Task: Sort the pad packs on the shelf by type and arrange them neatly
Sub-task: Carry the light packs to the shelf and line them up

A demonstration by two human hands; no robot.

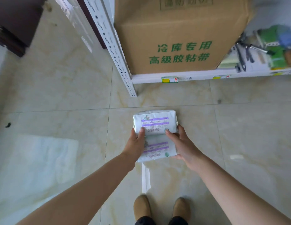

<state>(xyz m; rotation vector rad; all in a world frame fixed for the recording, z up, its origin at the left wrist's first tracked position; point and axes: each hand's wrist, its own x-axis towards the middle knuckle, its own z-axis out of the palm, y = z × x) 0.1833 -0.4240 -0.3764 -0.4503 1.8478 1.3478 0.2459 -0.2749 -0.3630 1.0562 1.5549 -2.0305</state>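
Two white pad packs with purple printed tables are held out over the floor, in front of the shelf. The far pad pack (155, 120) sits just beyond the near pad pack (157, 149), edge to edge. My left hand (135, 143) grips their left side, thumb on top of the far pack. My right hand (179, 142) clasps the right side, fingers over the seam between both packs. Both packs show the same print.
A white metal shelf (187, 77) stands ahead, its bottom board holding a big brown carton (178, 34) with green characters. Green packages and tools (274, 47) lie at the right of that board. Beige tiled floor lies below; my shoes (161, 208) show at the bottom.
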